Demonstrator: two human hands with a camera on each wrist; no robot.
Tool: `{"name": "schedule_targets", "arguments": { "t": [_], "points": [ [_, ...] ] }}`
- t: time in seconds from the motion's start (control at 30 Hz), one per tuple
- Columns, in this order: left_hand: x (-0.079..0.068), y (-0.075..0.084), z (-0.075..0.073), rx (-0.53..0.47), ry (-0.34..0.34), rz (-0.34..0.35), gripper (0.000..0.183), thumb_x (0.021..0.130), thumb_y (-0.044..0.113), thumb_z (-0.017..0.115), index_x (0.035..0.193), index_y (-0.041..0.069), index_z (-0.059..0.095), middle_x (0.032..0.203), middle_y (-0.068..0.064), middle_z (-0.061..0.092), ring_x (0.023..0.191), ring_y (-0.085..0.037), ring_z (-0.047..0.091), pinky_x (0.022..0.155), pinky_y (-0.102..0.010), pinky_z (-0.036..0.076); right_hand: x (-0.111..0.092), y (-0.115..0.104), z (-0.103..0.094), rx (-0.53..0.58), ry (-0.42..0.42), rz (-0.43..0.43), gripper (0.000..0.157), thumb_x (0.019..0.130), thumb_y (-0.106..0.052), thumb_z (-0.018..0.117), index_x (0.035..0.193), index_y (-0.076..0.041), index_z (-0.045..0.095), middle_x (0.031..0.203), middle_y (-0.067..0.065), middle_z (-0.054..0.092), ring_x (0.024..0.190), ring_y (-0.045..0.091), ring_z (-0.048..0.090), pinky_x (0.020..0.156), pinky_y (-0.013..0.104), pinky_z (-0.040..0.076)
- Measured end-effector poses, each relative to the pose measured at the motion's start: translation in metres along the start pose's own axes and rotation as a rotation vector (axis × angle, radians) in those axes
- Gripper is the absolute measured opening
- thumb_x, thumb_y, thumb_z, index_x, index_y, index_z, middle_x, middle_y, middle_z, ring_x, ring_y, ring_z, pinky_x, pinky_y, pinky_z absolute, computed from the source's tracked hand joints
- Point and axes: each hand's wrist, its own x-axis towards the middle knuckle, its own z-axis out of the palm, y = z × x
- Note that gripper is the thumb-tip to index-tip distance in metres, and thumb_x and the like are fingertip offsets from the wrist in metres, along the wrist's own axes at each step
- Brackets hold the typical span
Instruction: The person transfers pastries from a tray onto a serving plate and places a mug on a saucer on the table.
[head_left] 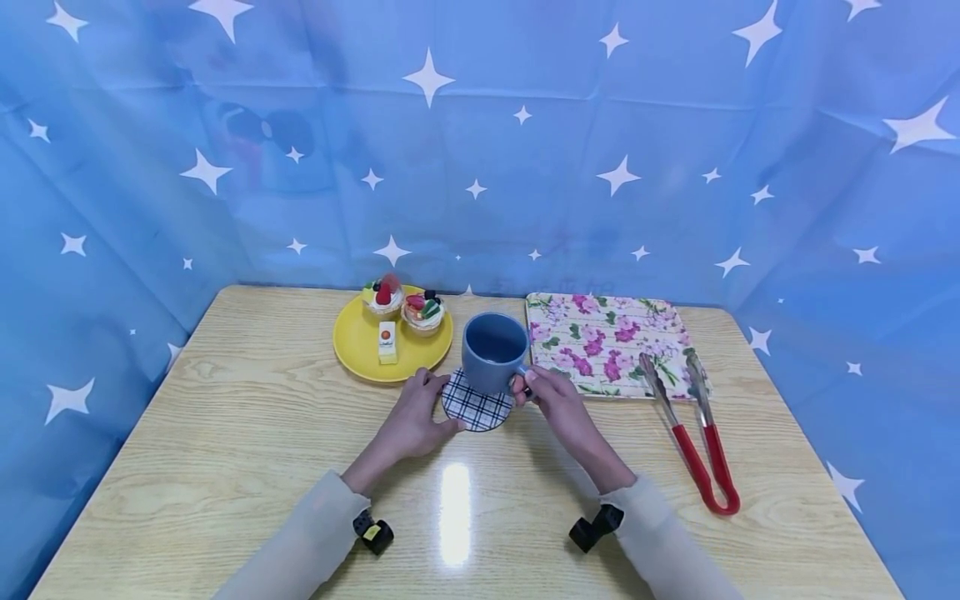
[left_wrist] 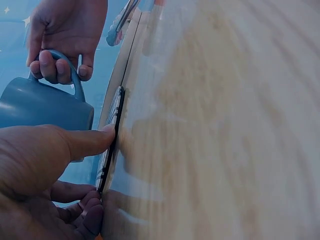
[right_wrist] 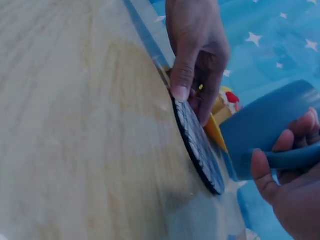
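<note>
My right hand [head_left: 558, 406] grips the handle of a blue mug [head_left: 487, 364], fingers curled through it. The mug is held above the table, over the far part of a round coaster [head_left: 477, 411] with a black-and-white plaid top. That coaster lies flat on the table. My left hand [head_left: 420, 423] pinches its left side, the thumb [left_wrist: 95, 142] at the near edge and the fingers at the far edge. In the right wrist view the mug [right_wrist: 270, 127] hangs tilted beside the coaster [right_wrist: 197, 142], with a gap between them.
Behind my left hand stands a yellow plate [head_left: 352, 354] with two fruit-topped cupcakes [head_left: 423, 312] and a small cake piece [head_left: 387, 343]. A floral tray [head_left: 558, 333] lies at the back right. Red-handled tongs [head_left: 697, 467] rest partly on it. A blue starry curtain [head_left: 480, 150] hangs behind the table.
</note>
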Motion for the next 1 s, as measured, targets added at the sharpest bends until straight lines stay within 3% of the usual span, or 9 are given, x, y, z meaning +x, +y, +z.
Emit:
{"name": "schedule_targets", "arguments": {
  "t": [0.27, 0.63, 0.87, 1.0],
  "points": [
    [0.002, 0.001, 0.000, 0.005, 0.006, 0.013, 0.077, 0.087, 0.028, 0.084, 0.150, 0.003, 0.050, 0.136, -0.012, 0.048, 0.126, -0.027, 0.045, 0.113, -0.047, 0.050, -0.007, 0.008, 0.007, 0.021, -0.016, 0.001, 0.044, 0.112, -0.027, 0.036, 0.101, 0.009, 0.058, 0.090, 0.005, 0.058, 0.091, 0.017, 0.057, 0.089, 0.021, 0.052],
    [0.002, 0.001, 0.001, 0.012, 0.018, 0.033, 0.075, 0.086, 0.028, 0.084, 0.149, 0.007, 0.052, 0.129, -0.010, 0.049, 0.119, -0.024, 0.046, 0.103, -0.042, 0.053, -0.013, 0.011, 0.013, 0.002, -0.023, -0.007, 0.044, 0.112, -0.021, 0.036, 0.103, 0.017, 0.057, 0.092, 0.004, 0.059, 0.089, 0.013, 0.059, 0.092, 0.024, 0.054],
    [0.000, -0.001, 0.001, 0.013, 0.030, 0.048, 0.074, 0.084, 0.028, 0.086, 0.147, 0.005, 0.054, 0.124, -0.009, 0.051, 0.116, -0.024, 0.047, 0.102, -0.042, 0.053, -0.014, 0.010, 0.010, -0.095, -0.051, -0.015, 0.042, 0.113, -0.023, 0.039, 0.105, 0.009, 0.065, 0.102, 0.019, 0.066, 0.096, 0.013, 0.065, 0.095, 0.043, 0.061],
    [-0.001, -0.003, -0.001, 0.039, 0.029, 0.047, 0.073, 0.084, 0.029, 0.085, 0.147, 0.007, 0.055, 0.124, -0.009, 0.052, 0.114, -0.023, 0.049, 0.101, -0.041, 0.053, -0.015, 0.006, 0.006, -0.202, -0.060, -0.016, 0.038, 0.112, -0.024, 0.042, 0.106, 0.000, 0.071, 0.107, 0.019, 0.071, 0.102, 0.017, 0.068, 0.097, 0.051, 0.061]
  ]
}}
